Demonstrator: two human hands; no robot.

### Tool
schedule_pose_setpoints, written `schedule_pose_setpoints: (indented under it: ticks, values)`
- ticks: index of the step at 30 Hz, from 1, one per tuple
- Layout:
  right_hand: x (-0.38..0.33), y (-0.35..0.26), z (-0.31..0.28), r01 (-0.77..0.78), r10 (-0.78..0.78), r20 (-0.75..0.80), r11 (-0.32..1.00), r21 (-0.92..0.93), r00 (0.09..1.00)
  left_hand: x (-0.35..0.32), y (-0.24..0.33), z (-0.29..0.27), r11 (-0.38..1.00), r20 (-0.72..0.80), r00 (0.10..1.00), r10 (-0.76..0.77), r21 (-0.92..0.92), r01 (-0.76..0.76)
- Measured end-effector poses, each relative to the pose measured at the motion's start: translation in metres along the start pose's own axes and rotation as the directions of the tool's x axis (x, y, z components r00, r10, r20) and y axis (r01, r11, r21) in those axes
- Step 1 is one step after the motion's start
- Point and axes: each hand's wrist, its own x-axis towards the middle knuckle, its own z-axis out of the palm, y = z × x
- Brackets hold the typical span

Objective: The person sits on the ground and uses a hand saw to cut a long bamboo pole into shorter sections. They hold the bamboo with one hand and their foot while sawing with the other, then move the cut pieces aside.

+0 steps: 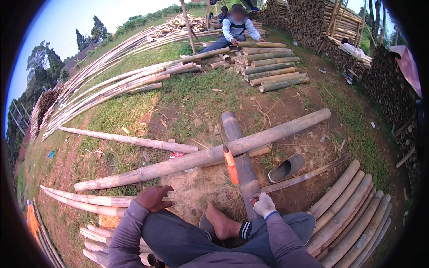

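Note:
My left hand [154, 198] is bare, its fingers loosely bent and apart, above the dirt beside my knee. My right hand [263, 204], in a whitish glove with a blue cuff, is curled closed near the close end of a thick dark bamboo log [237, 129]. Whatever may be inside its fingers is hidden. Across that log lies a long bamboo pole [187, 163], slanting from near left to far right. A flat orange tool or handle with a dark tip [231, 166] leans on the pole, apart from both hands.
Cut bamboo lengths [348, 210] lie at right, and more poles [91, 203] at left. A dark slipper [286, 168] and a split strip [308, 173] rest on the dirt. Beyond, a person [239, 29] sits by stacked logs [272, 67]; another person is behind.

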Motion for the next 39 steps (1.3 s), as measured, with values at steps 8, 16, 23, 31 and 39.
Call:
schedule_pose_setpoints:
  ticks: [8,16,23,31,39]
  values:
    - [0.009,0.002,0.003,-0.043,0.043,0.009,0.998,0.043,0.999,0.006,-0.003,-0.003,1.0,-0.005,1.0,0.022,0.004,-0.022]
    - [0.009,-0.001,0.0,-0.061,0.06,0.032,0.996,0.063,0.998,0.007,-0.003,-0.003,0.999,-0.017,0.999,0.036,-0.011,-0.037]
    - [0.009,0.0,0.001,-0.043,0.04,0.042,0.997,0.07,0.998,0.007,-0.003,-0.002,0.999,-0.017,0.999,0.038,-0.009,-0.038]
    - [0.006,-0.007,-0.005,-0.031,0.032,0.028,0.999,-0.007,0.999,0.007,-0.001,-0.004,0.999,-0.016,0.999,0.038,-0.012,-0.038]
    - [0.003,-0.013,-0.005,-0.001,0.001,0.009,1.0,0.014,1.0,0.007,-0.005,-0.002,1.0,0.004,1.0,0.009,-0.015,-0.009]
